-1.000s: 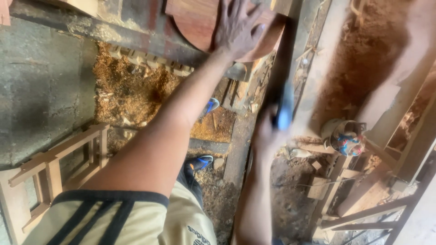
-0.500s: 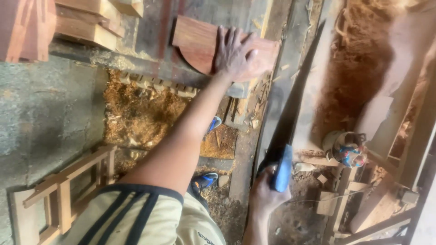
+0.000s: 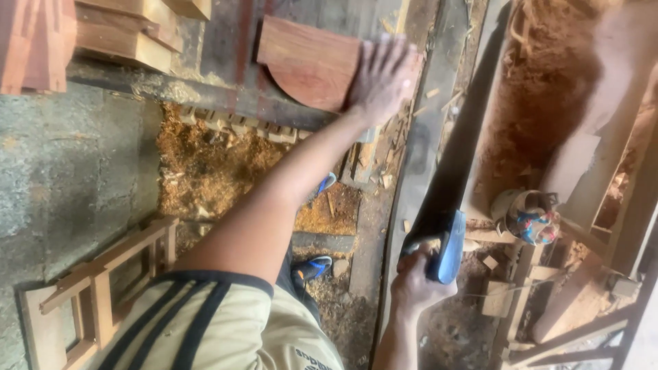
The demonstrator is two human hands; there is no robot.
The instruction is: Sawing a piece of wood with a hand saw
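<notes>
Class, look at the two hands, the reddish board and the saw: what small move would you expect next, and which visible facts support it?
Probably a push of the handsaw forward along its cut. The left hand presses flat on the reddish rounded board, pinning it to the bench, while the right hand grips the saw's blue handle, drawn back toward the body with the blade pointing at the board.

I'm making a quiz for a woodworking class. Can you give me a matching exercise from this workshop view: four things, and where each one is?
Things:
1. rounded wood piece
2. handsaw
3. wooden frame
4. sawdust pile

Places:
A. on the floor, lower left
B. in the right hand
C. under the left hand
D. on the ground below the bench edge

Pairs: 1-C, 2-B, 3-A, 4-D
</notes>
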